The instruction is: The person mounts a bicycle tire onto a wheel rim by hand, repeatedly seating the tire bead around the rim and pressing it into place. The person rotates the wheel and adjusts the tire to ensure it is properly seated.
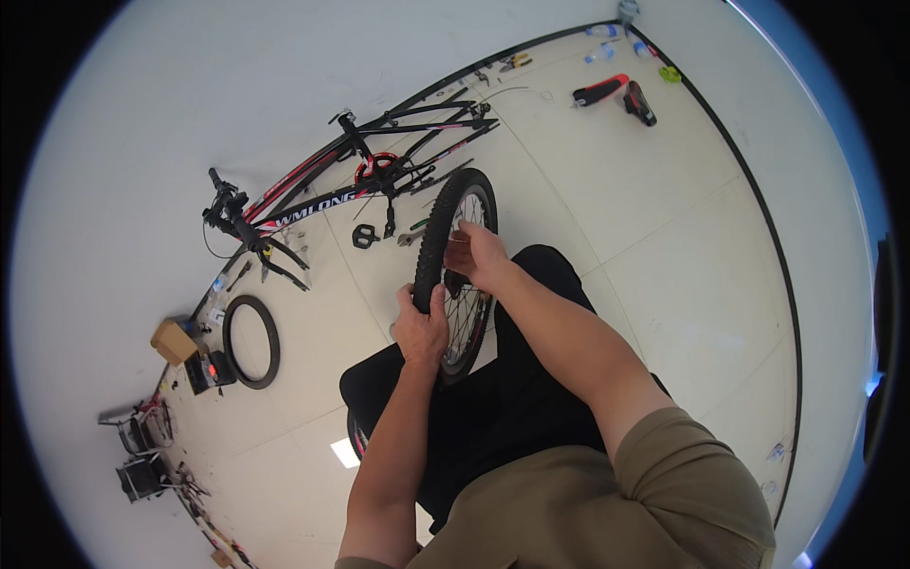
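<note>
The bicycle wheel (457,270) stands upright on the person's lap, between the knees, with its knobby tyre still seated around the rim as far as can be seen. The left hand (421,329) is wrapped closed around the tyre at the near edge, thumb over the tread. The right hand (477,254) is curled at the rim and spokes, fingertips pinched on something too small to identify.

Progress, judged from the layout: the wheel is already off the bike frame (355,180), which lies on its side on the floor by the wall with no wheels fitted. A loose tyre (251,341) lies flat on the tiles to the person's left, well apart from the frame. Whether the held tyre is coming off or going on cannot be told; refitting to the frame remains undone.

A pedal (364,236) and small tools lie on the floor between frame and wheel.

Containers: a cardboard box (173,340) sits near the wall beside the loose tyre; its contents are not visible. A dark case (209,370) next to it shows a red item, unclear.
</note>
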Demonstrator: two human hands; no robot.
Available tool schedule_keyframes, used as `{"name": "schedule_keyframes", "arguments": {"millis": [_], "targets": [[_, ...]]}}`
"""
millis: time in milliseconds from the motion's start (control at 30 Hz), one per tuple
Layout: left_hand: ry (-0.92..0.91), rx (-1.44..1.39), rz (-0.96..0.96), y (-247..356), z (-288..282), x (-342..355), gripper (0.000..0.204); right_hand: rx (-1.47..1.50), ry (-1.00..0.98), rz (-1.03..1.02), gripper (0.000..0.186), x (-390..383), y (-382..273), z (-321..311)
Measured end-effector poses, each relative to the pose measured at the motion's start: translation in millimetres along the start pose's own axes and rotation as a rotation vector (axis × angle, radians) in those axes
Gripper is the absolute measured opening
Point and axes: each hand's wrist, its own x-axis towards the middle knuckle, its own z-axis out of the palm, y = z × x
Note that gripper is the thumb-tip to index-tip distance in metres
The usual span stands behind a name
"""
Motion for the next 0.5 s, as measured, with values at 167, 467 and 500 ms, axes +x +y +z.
{"name": "schedule_keyframes", "arguments": {"millis": [167, 467, 500], "targets": [[0.024, -0.051, 0.057, -5.3, -3.1, 1.5, 0.049, -0.08, -0.119, 0.028, 0.032, 0.4, -1.4, 6.1], [0.005, -0.159, 0.085, -8.2, 2.8, 8.6, 0.044, -0.065, -0.099, 0.035, 0.027, 22.7, 14.0, 2.0], [0.002, -0.173, 0.091, -8.9, 3.7, 10.1, 0.043, -0.051, -0.092, 0.022, 0.028, 20.0, 13.4, 4.4]]}}
